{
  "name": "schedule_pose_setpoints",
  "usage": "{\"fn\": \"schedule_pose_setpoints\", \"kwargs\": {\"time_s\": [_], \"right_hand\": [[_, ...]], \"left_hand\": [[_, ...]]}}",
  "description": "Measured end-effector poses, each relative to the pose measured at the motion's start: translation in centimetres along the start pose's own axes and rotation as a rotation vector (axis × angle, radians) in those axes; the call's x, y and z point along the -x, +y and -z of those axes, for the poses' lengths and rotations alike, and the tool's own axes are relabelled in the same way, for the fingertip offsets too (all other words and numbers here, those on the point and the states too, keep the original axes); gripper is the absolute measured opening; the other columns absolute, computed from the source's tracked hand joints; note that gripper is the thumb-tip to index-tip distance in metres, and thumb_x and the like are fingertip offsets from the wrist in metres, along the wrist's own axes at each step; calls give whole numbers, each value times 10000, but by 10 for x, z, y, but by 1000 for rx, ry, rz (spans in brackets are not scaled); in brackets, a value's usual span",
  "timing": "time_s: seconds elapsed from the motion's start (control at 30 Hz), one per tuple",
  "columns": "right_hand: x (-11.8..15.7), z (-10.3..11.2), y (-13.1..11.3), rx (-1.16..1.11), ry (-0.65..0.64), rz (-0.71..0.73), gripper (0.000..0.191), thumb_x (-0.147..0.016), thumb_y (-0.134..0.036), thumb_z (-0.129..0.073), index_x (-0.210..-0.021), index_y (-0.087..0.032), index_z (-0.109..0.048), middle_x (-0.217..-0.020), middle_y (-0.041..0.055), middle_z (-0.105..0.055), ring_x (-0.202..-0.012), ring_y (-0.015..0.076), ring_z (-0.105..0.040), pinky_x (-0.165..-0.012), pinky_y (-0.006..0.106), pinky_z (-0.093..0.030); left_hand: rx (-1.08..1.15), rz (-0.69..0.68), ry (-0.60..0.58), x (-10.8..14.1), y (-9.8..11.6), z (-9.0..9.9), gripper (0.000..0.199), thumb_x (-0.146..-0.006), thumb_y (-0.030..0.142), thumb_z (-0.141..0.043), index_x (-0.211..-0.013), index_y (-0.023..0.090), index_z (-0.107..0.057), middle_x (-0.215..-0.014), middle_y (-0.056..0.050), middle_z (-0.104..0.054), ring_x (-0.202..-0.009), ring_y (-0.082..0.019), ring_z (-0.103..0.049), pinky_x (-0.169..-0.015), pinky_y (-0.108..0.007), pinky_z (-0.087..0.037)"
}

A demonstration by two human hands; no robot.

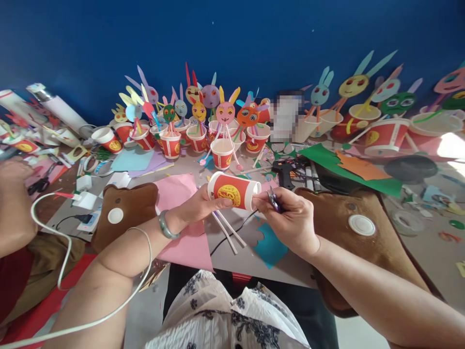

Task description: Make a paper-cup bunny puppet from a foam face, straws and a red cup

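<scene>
My left hand [198, 206] is wrapped round a red and white paper cup [234, 191] with a gold emblem, tilted onto its side above the table. My right hand [290, 215] is closed, its thumb and finger at the cup's right end. Held in that same hand is what looks like a pair of small scissors [274, 199], with dark metal and purple showing; the fingers hide most of it. Below the cup lie white paper strips [228, 235], a pink paper sheet [183, 237] and a cut piece of blue paper [271, 245].
Several cups with paper rabbit-like figures [225, 114] line the blue wall. A black glue gun [285, 173] lies beyond my right hand. Brown plush cushions [125, 208] flank the work spot. A white cable [148, 252] crosses my left arm; another person's arm [16, 208] is far left.
</scene>
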State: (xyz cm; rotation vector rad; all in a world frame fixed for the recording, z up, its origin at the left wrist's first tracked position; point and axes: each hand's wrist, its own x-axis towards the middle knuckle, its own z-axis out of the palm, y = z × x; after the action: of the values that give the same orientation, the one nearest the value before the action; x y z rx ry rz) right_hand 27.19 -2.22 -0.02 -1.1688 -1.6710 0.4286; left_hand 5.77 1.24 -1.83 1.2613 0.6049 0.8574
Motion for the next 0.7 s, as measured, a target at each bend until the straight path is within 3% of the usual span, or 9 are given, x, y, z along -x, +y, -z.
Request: {"fn": "schedule_pose_setpoints", "kwargs": {"time_s": [0.17,0.43,0.6,0.7], "right_hand": [[-2,0,0,-36,-66,-44,155,-829,-271,-640,-709,-175,-618,-579,-24,-599,-491,85,-466,-487,207,-397],[4,-1,5,-9,-106,49,27,-812,-184,-577,-829,-203,-568,-621,-27,-628,-472,91,-491,-467,211,-399],[4,1,12,157,-35,329,271,-681,-102,-516,-906,-228,-597,-589,-42,-635,-466,125,-545,-490,238,-431],[1,3,16,195,8,535,322,-691,-72,-508,-949,-232,-615,-608,-32,-663,-484,138,-577,-515,252,-460]], "left_hand": [[19,-5,-8,0,2,-2,392,-829,375,-747,-1155,162,-704,-1114,-104,-741,-1055,-243,-681,-899,-339,-541],[126,43,13,-1,5,-10,411,-775,399,-792,-1100,155,-726,-1090,-116,-745,-1077,-263,-677,-940,-365,-530],[234,67,12,-2,9,-16,401,-753,367,-814,-1084,155,-733,-1097,-115,-742,-1063,-252,-684,-960,-373,-524],[260,107,31,-2,13,-17,443,-703,375,-849,-1066,147,-736,-1061,-116,-750,-1048,-261,-691,-967,-389,-519]]}}
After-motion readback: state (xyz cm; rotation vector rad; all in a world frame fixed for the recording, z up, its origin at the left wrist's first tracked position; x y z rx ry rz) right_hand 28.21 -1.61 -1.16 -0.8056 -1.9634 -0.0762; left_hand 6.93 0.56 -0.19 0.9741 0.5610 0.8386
